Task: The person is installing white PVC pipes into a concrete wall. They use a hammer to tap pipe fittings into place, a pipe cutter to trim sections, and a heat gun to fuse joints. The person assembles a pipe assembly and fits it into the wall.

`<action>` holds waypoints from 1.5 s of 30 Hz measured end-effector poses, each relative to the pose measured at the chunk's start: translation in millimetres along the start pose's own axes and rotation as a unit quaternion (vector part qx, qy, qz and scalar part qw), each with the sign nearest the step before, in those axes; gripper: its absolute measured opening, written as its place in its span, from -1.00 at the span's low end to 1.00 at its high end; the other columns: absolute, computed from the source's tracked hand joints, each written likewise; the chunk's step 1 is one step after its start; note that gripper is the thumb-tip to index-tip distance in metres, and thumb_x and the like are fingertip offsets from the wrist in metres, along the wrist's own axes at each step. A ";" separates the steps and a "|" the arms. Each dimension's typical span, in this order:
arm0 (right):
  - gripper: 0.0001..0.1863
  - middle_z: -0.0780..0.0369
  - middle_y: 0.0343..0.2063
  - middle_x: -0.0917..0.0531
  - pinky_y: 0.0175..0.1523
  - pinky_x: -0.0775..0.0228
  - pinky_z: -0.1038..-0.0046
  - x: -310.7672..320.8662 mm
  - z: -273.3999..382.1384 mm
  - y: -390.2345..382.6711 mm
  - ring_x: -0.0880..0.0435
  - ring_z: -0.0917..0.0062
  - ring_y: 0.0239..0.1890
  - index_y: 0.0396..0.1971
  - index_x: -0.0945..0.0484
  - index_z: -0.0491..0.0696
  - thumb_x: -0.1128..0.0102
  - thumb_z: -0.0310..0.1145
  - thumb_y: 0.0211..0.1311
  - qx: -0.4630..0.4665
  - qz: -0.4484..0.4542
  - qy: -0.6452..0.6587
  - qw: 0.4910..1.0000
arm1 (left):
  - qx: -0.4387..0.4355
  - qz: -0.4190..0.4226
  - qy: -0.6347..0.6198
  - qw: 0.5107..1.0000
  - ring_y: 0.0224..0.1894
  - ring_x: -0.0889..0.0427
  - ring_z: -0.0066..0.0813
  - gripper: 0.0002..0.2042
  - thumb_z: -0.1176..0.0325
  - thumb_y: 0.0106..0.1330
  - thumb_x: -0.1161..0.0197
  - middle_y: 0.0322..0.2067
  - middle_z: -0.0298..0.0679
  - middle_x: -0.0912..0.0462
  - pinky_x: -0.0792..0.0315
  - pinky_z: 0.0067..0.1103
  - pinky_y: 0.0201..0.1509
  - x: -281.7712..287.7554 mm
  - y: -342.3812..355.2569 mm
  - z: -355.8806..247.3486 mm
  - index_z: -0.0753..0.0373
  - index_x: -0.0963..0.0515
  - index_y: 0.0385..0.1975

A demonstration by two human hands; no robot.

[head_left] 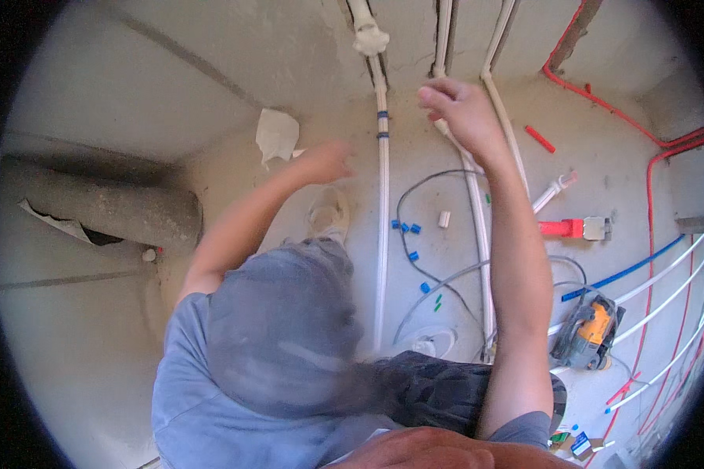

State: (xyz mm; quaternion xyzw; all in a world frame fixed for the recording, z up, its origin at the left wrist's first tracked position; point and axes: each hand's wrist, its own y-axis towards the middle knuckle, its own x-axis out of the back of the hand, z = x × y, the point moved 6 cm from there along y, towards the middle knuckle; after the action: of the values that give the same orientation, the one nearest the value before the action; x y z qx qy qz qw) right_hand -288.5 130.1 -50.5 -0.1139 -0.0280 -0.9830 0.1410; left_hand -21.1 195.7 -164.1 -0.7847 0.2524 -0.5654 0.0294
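Note:
My right hand (471,117) is raised at the foot of the far wall with its fingers curled. It covers part of a white-wrapped pipe (477,211) that bends down onto the floor. What the fingers hold, if anything, is hidden, and whether they touch the pipe I cannot tell. Over the floor on the left, my left hand (326,162) is smeared by motion, its fingers pointing right. It hangs apart from another wrapped pipe (382,234) with two blue bands. Close beyond that hand lies a torn pale sheet (278,134).
Small blue fittings (414,255) and a grey cable (454,275) lie between the pipes. To the right are a red-handled tool (572,228), a yellow-and-grey power tool (594,324), a blue tube (626,267) and white tubes. A dark rolled sheet (133,205) lies along the left wall.

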 end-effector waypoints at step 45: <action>-0.66 -0.12 -0.22 -0.74 -0.02 -0.60 0.07 190.4 -227.4 -138.7 -0.77 0.01 -0.15 -0.10 -0.60 -0.27 -0.07 -0.37 0.23 -0.367 -0.209 -0.379 0.823 | 0.076 -0.045 -0.319 0.944 -0.41 -0.66 -0.40 -0.71 0.27 0.30 -0.34 -0.42 -0.18 -0.68 -0.55 -0.45 -0.32 -123.5 50.2 -69.1 0.35 -0.65 -0.10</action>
State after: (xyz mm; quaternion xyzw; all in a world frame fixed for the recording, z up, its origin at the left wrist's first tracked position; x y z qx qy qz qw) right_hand -554.9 191.7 -230.7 -0.5122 0.2604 -0.8060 -0.1419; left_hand -130.5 221.5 -263.6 -0.9298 0.1506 -0.3041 0.1424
